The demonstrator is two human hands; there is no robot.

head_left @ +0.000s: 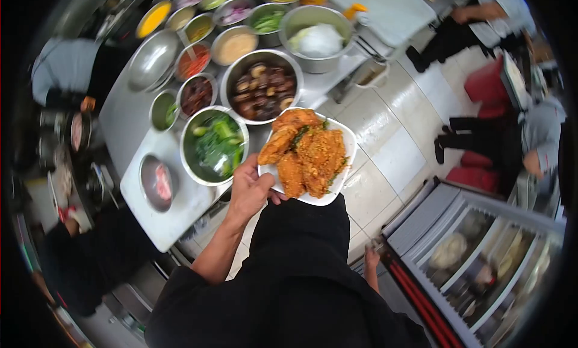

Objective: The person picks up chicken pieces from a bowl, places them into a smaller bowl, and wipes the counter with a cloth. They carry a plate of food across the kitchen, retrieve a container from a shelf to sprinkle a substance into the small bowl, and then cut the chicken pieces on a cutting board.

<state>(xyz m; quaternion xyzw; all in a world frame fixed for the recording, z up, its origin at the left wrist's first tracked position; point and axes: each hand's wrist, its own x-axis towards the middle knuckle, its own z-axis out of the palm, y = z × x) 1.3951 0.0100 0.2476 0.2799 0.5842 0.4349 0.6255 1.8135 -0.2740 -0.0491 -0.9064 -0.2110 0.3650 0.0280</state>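
Observation:
My left hand (251,190) is closed on the near left edge of a white plate (348,140), thumb over the rim and fingers beneath. Golden-brown fried chicken pieces (310,155) fill the plate, with dark green leaves among them. The plate is held out in front of my body, just right of a steel bowl of green vegetables (215,144) and a pot of brown mushrooms (265,86). Low at my right side, my right hand (371,257) is by the corner of a glass-topped chiller (415,224); its fingers are too small and blurred to make out.
A steel table (120,119) on the left carries several ingredient bowls, a white board (141,197) and a bowl with pink meat (161,185). One person (66,71) stands beyond it, another (90,257) at lower left. Two more people (490,23) are at right, across the tiled floor (373,125).

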